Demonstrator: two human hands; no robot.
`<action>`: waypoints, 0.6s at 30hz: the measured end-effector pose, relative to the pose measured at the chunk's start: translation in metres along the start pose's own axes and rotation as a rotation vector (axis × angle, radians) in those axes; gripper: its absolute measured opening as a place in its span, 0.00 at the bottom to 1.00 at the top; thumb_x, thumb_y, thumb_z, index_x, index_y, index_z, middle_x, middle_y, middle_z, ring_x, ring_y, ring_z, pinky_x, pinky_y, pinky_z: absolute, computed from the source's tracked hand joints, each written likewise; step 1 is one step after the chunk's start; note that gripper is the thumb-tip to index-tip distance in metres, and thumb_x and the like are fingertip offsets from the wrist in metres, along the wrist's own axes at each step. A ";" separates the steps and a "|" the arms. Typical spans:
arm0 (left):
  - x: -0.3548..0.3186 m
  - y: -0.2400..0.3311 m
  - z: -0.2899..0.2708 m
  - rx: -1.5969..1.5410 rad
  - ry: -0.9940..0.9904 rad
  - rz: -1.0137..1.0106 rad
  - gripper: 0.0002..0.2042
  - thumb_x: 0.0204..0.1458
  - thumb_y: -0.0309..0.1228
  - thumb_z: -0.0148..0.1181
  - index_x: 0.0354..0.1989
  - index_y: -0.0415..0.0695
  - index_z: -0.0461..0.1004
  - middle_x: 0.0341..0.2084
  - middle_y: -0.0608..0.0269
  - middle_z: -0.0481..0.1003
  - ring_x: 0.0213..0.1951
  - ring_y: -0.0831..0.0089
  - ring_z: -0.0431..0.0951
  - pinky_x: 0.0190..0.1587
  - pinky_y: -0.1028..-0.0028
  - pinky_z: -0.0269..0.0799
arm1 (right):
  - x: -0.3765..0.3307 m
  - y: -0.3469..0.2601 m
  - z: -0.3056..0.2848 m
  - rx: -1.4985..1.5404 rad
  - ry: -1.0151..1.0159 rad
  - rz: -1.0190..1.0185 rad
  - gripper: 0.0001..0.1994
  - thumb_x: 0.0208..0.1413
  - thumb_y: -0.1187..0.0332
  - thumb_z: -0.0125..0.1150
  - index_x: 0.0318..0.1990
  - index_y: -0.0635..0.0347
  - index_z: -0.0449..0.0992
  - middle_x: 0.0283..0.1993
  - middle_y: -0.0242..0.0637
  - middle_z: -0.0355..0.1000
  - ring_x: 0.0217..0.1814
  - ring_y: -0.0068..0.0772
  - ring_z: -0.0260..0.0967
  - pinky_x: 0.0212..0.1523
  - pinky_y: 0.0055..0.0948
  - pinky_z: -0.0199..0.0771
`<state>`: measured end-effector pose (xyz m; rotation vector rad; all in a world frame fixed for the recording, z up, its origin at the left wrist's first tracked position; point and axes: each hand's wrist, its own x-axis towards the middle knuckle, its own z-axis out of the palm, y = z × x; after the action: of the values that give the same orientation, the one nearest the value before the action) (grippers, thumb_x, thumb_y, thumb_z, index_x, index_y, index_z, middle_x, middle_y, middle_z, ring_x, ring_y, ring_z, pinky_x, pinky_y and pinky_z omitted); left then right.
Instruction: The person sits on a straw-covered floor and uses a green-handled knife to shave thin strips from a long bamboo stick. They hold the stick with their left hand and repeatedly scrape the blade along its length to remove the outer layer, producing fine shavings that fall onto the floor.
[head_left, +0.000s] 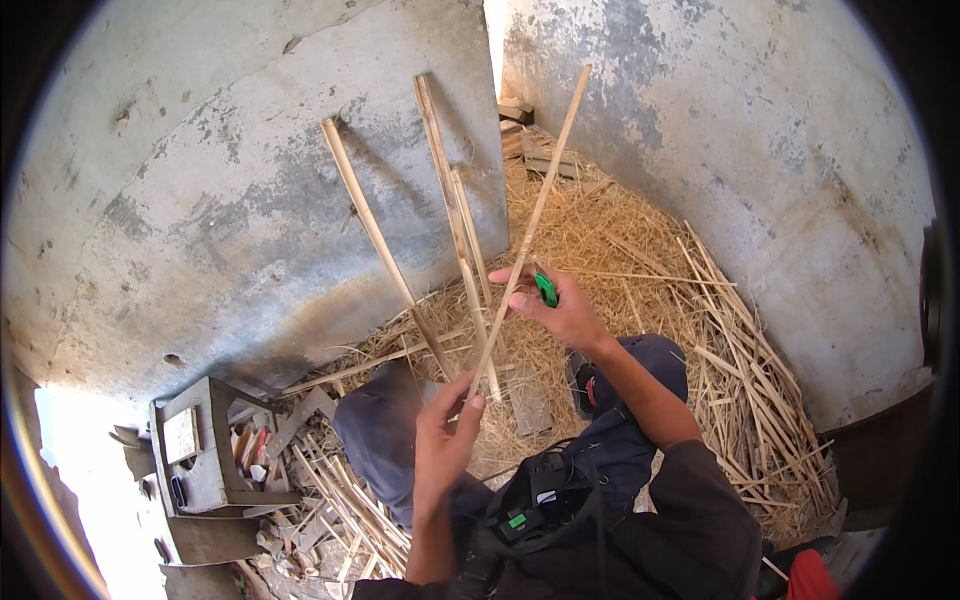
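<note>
Tan wood forms the one long strip (541, 198), slanting between two hands: the left hand (446, 440) grasps it near its lower end; the right hand (568, 310) pinches it higher up and also holds one green cutter (546, 288). Left of the strip, three wooden lengths (372, 222) lean on one grey wall (230, 190). Right of it lie shavings (640, 235) and one heap of sticks (755, 395), too many to count.
</note>
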<state>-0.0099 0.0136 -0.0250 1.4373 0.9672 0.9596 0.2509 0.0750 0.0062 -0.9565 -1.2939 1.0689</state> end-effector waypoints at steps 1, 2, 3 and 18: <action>-0.001 0.000 0.001 -0.002 -0.010 -0.005 0.19 0.72 0.28 0.62 0.69 0.39 0.76 0.32 0.75 0.74 0.27 0.88 0.67 0.27 0.81 0.61 | 0.000 -0.002 0.001 0.019 -0.002 0.011 0.17 0.71 0.63 0.67 0.61 0.64 0.81 0.43 0.31 0.81 0.49 0.24 0.78 0.57 0.29 0.76; -0.001 0.000 0.002 -0.004 -0.020 -0.011 0.19 0.72 0.28 0.62 0.69 0.39 0.76 0.32 0.75 0.74 0.27 0.88 0.68 0.27 0.81 0.61 | 0.000 -0.001 -0.001 0.021 0.008 0.014 0.17 0.71 0.63 0.67 0.60 0.64 0.81 0.43 0.32 0.82 0.49 0.26 0.80 0.58 0.29 0.77; -0.002 0.004 0.004 0.019 -0.023 -0.016 0.19 0.72 0.28 0.62 0.69 0.39 0.76 0.32 0.75 0.74 0.28 0.88 0.68 0.28 0.81 0.62 | 0.000 0.001 -0.003 0.023 0.019 0.019 0.17 0.71 0.63 0.67 0.60 0.64 0.82 0.44 0.34 0.83 0.49 0.27 0.81 0.59 0.30 0.78; 0.002 0.014 0.001 -0.053 -0.108 -0.056 0.22 0.80 0.40 0.49 0.67 0.35 0.76 0.23 0.82 0.59 0.22 0.91 0.53 0.24 0.80 0.46 | 0.004 0.012 -0.015 -0.304 0.250 -0.384 0.21 0.78 0.53 0.56 0.61 0.64 0.79 0.39 0.36 0.79 0.25 0.20 0.69 0.27 0.24 0.67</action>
<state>-0.0078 0.0141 -0.0107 1.3958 0.8912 0.8515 0.2650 0.0823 -0.0057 -0.9780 -1.3814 0.4497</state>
